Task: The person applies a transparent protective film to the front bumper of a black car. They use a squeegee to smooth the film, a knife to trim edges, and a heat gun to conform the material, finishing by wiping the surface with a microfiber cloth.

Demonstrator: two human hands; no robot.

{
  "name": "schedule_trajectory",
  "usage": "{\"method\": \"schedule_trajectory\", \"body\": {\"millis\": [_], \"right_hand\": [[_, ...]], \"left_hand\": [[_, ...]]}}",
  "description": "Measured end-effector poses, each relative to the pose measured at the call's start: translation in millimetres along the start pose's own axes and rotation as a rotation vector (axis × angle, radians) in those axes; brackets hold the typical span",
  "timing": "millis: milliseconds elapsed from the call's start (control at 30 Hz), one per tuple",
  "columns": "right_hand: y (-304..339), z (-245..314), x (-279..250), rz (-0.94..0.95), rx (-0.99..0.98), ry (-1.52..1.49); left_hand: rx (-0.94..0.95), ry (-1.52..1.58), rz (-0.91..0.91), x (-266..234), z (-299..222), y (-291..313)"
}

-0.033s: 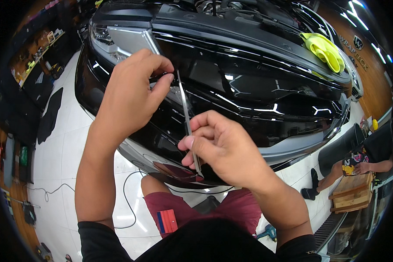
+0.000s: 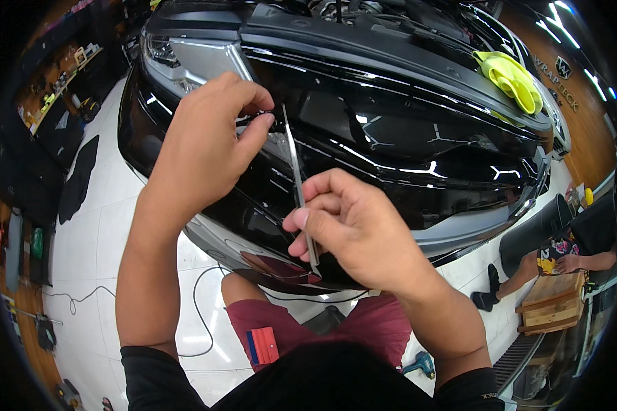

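Observation:
My right hand (image 2: 349, 226) grips a slim silver knife (image 2: 293, 147) like a snap-off cutter between thumb and fingers, its pointed end up and away from me. Close to that tip, my left hand (image 2: 209, 140) has thumb and forefinger pinched together. A small dark bit shows at those fingertips, too small to make out. Both hands are held over the glossy black front of a car (image 2: 391, 130). Beyond my left hand, a silver-grey panel (image 2: 209, 60) lies over part of the headlight (image 2: 159, 53).
A yellow-green cloth (image 2: 507, 81) rests on the car's front at the right. On my thigh lies a red and blue squeegee (image 2: 262, 345). A teal power tool (image 2: 420, 365) and a cable (image 2: 197, 301) are on the floor. Another person's leg (image 2: 514, 279) shows at right, near a wooden stool (image 2: 552, 301).
The knife and my right hand have shifted very slightly up and to the right. My left hand stays nearly where it was, still pinched.

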State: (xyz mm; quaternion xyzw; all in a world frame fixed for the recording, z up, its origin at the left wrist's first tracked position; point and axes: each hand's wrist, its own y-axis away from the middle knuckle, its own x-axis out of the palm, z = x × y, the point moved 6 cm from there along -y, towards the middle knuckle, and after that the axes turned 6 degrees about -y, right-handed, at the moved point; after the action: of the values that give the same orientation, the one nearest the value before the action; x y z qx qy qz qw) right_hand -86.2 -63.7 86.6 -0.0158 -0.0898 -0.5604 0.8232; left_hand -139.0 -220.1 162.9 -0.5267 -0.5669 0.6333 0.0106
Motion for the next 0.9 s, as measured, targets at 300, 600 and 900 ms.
{"method": "schedule_trajectory", "body": {"millis": [300, 600, 900], "right_hand": [[-0.6, 5.5, 0.4, -0.039, 0.003, 0.043], [0.2, 11.9, -0.3, -0.045, -0.002, 0.122], [-1.1, 14.7, -2.5, -0.034, 0.011, 0.147]], "left_hand": [[0.053, -0.056, 0.048, -2.1, 3.9, -7.3], [0.089, -0.028, 0.04, -0.9, 8.7, -8.7], [0.008, -0.012, 0.064, -0.7, 9.7, -9.1]]}}
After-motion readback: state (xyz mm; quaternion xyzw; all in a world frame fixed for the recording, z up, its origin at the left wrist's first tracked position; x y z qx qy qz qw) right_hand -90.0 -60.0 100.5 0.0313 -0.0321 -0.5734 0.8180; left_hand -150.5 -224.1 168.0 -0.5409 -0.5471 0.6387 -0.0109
